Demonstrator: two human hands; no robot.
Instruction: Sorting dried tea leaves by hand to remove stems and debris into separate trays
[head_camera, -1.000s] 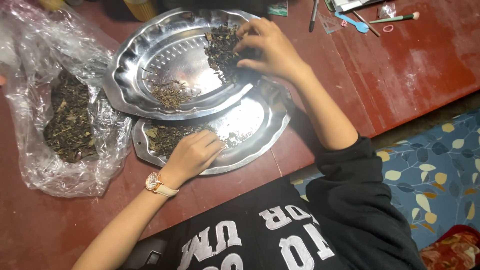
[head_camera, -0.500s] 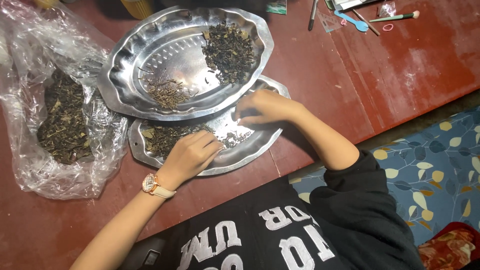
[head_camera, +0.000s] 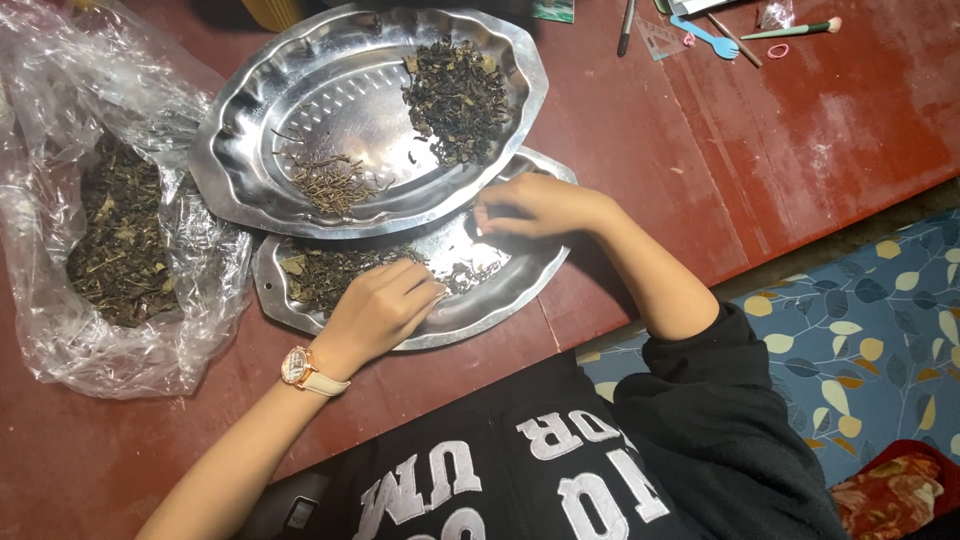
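Note:
Two oval metal trays overlap on a red table. The upper tray (head_camera: 250, 110) holds a heap of dark dried leaves (head_camera: 455, 95) on its right side and a small pile of thin stems (head_camera: 330, 185) lower left. The lower tray (head_camera: 500, 295) holds mixed dried leaves (head_camera: 320, 272) at its left. My left hand (head_camera: 380, 310), with a watch on the wrist, rests curled on the lower tray beside those leaves. My right hand (head_camera: 535, 205) hovers over the lower tray's right part, fingertips pinched together; whether they hold a bit of leaf is hidden.
A clear plastic bag (head_camera: 60, 330) with more dried leaves (head_camera: 115, 240) lies at the left. Pens, a blue spoon (head_camera: 705, 35) and a small brush (head_camera: 795, 32) sit at the table's far edge. A leaf-patterned blue mat (head_camera: 860, 340) covers the floor at right.
My right hand came down from the dark leaf heap in the upper tray to the lower tray's right part. My left hand stayed put.

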